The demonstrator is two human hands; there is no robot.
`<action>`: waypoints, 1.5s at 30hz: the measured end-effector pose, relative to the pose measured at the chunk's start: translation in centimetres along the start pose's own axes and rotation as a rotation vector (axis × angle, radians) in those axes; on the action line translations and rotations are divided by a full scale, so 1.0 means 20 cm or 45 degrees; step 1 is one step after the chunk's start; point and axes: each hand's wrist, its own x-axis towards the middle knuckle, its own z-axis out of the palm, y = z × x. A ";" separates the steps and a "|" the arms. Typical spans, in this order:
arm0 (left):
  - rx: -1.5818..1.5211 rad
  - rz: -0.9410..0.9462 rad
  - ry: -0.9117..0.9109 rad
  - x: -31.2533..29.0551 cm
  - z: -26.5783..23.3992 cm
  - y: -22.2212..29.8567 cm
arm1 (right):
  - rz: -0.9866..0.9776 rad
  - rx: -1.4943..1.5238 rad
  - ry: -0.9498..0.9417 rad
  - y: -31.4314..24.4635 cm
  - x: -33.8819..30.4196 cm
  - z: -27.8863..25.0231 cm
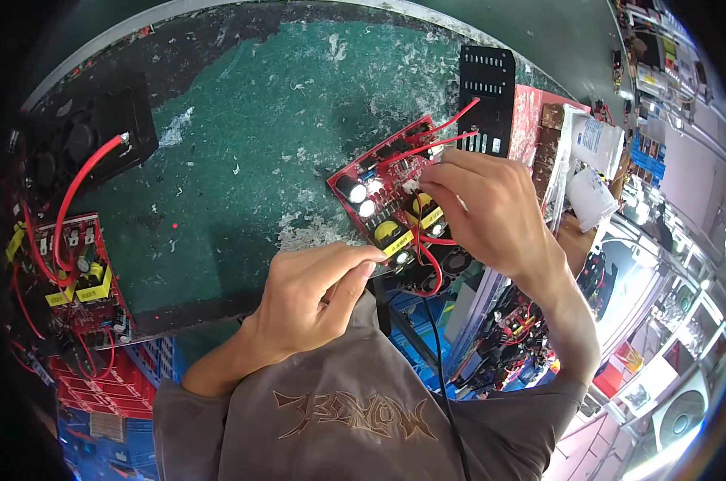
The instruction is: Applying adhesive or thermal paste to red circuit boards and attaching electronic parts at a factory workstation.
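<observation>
A red circuit board (363,171) lies tilted near the front edge of the bench, with black capacitors and coils wrapped in yellow tape. My left hand (307,297) is closed at its near side, index fingertip at a yellow-taped transformer (397,242); what its fingers hold, if anything, is hidden. Over the right part of the board, my right hand (491,204) bends its fingers into a pinch beside a small white connector (411,186). Whatever sits between those fingertips cannot be made out. Red wires (431,144) stick out past the board's right side.
A black slotted metal cover (486,80) lies at the far right of the green bench (251,104). On the left are a black fan housing (82,140) and another red board (86,272) with thick red wires. White packets (595,148) and a cardboard box (570,240) stand at right.
</observation>
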 end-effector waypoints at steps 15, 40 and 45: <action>0.034 0.130 0.049 0.02 0.02 -0.03 | 0.048 0.070 -0.054 0.02 0.01 -0.01; 0.089 0.158 0.028 0.02 0.02 -0.04 | 0.157 0.012 -0.242 0.00 0.02 -0.01; 0.066 0.143 0.036 0.01 0.02 -0.03 | 0.170 0.021 -0.307 -0.01 0.03 -0.01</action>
